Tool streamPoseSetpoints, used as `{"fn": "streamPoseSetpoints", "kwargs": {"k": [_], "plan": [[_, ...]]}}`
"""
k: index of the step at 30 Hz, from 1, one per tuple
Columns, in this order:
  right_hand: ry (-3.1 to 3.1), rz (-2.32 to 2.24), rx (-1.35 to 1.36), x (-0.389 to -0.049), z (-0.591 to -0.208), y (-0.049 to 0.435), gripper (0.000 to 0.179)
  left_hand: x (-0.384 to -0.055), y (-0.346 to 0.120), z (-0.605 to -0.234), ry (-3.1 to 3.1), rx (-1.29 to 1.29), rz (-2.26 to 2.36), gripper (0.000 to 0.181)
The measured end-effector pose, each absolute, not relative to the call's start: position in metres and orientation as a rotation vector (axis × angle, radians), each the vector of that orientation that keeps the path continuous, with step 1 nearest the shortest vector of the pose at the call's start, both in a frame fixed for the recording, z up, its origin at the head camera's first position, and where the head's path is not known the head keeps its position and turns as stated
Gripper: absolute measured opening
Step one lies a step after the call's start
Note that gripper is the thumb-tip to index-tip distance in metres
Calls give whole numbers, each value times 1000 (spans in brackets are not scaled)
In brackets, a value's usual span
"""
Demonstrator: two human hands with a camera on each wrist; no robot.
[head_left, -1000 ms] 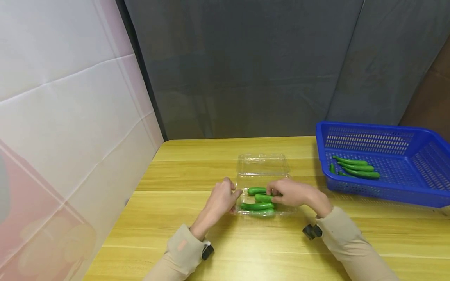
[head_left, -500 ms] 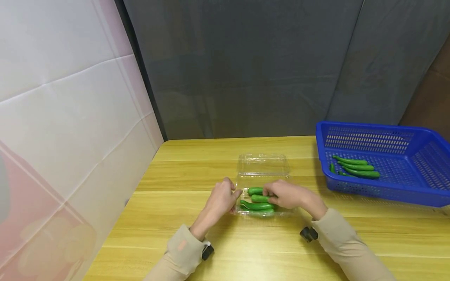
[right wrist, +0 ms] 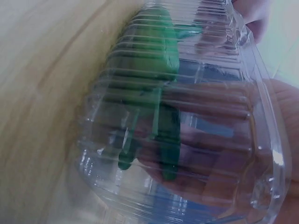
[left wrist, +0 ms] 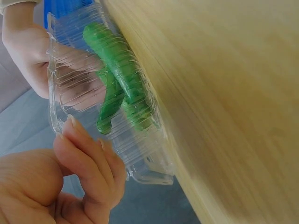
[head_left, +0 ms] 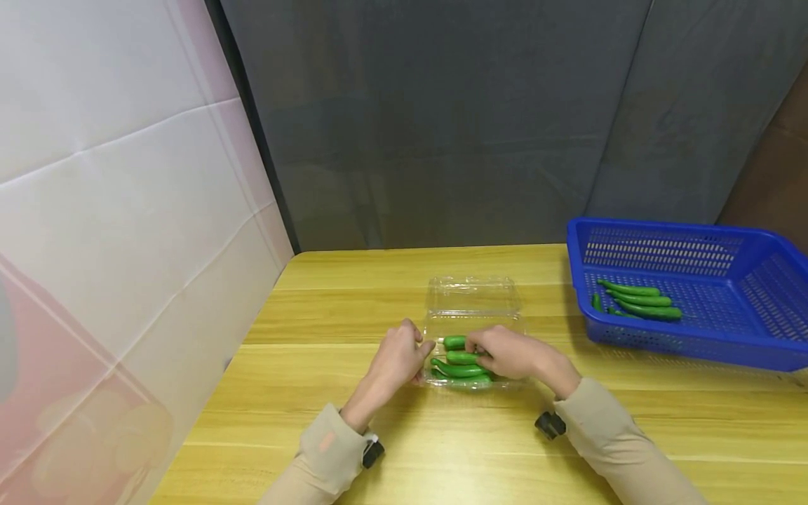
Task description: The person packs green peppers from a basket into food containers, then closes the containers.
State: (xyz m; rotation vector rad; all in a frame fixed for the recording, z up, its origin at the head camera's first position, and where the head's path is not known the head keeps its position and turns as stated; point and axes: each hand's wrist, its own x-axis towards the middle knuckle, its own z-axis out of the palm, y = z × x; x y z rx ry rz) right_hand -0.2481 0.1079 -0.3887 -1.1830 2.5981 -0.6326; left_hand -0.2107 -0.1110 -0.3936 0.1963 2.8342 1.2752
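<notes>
A clear plastic clamshell box (head_left: 476, 325) lies on the table with its lid folded back, holding several long green peppers (head_left: 459, 370). At the left end of the box, my left hand (head_left: 394, 356) pinches its rim; the left wrist view has the bent fingers (left wrist: 88, 161) right at the edge. My right hand (head_left: 514, 353) reaches into the box from the right, fingers curled over the end of a green pepper (head_left: 462, 358). Seen through the ribbed wall (right wrist: 131, 84) in the right wrist view, its fingers lie beside the peppers, partly blurred by the plastic.
To the right stands a blue perforated basket (head_left: 682, 344) with several more green peppers (head_left: 647, 301) at its left end. The wooden table (head_left: 341, 294) ends at a dark grey curtain (head_left: 429, 140), and a pale panel (head_left: 139, 210) rises on the left.
My right hand has slid left in small steps, and the green pepper under its fingers has moved left with it. The left hand has stayed at the box's left end.
</notes>
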Motion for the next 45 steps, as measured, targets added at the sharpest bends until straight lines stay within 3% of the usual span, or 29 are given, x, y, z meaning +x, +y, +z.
{"fn": "streamPoseSetpoints", "kwargs": {"k": [45], "plan": [[2697,-698,-1235,-253,-395,110,15,-210,-111,-394,2845,195,1280,20]]}}
